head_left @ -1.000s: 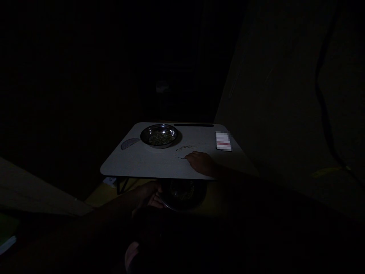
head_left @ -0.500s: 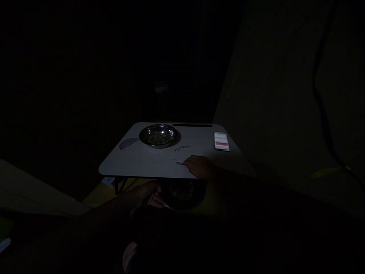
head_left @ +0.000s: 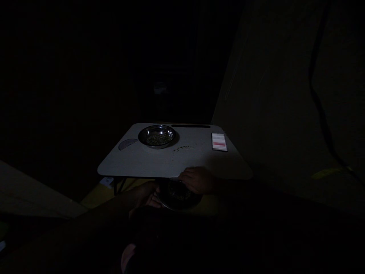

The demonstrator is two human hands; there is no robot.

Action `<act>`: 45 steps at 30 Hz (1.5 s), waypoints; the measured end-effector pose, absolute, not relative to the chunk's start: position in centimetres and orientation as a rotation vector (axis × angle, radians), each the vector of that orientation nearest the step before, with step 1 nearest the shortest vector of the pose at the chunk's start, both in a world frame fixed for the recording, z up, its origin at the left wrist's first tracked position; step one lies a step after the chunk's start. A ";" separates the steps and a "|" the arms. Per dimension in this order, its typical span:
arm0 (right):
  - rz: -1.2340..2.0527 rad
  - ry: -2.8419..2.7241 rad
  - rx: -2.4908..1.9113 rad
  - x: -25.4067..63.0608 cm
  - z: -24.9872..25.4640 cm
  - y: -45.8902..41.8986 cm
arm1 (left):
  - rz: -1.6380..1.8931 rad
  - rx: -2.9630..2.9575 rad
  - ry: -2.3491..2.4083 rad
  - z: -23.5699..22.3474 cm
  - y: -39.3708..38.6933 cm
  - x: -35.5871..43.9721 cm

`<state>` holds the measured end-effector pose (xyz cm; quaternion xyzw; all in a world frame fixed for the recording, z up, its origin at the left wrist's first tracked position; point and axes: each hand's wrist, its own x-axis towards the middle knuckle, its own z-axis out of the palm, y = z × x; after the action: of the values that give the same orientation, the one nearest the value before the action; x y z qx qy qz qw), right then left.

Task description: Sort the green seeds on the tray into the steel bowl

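Note:
My left hand (head_left: pixel 151 196) grips the left rim of a dark, wide bowl (head_left: pixel 173 205), just below the table's front edge. Small pale grains are faintly visible inside that bowl. My right hand (head_left: pixel 196 179) is at the front edge of the white table (head_left: pixel 137 163), over the bowl's back right part. Its fingers are closed on a thin pale piece (head_left: pixel 175 178), whose kind is too dark to make out. A short curved line of small grains (head_left: pixel 182 148) lies on the tabletop beyond this hand. Farther back left stands a shiny metal bowl (head_left: pixel 156 131) with more grains in it.
A phone-like slab with a blurred bright face (head_left: pixel 219 142) lies at the table's right. A semicircular printed mark (head_left: pixel 127 144) is at the left, and a dark slot (head_left: pixel 190 126) runs along the back. A wall (head_left: pixel 270 114) rises on the right; the surroundings are very dark.
My right hand has come toward me from the tabletop to the front edge, over the lower bowl, with the thin pale piece. My left hand keeps its hold on the bowl.

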<state>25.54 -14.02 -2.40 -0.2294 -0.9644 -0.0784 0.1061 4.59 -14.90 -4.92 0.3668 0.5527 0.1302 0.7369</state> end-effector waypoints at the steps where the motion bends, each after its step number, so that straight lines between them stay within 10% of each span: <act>1: -0.226 -2.846 -0.662 25.4 -2.2 -14.2 | 0.290 0.808 1.213 -4.9 -14.9 4.6; 45: -0.224 -2.794 -0.969 23.9 -2.2 -10.5 | 0.312 0.797 1.234 -4.0 -15.4 3.6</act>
<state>23.85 -10.45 -2.24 -0.3254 -0.9385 -0.0752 0.0880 3.58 -15.44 -3.96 0.3619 0.5605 0.1416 0.7313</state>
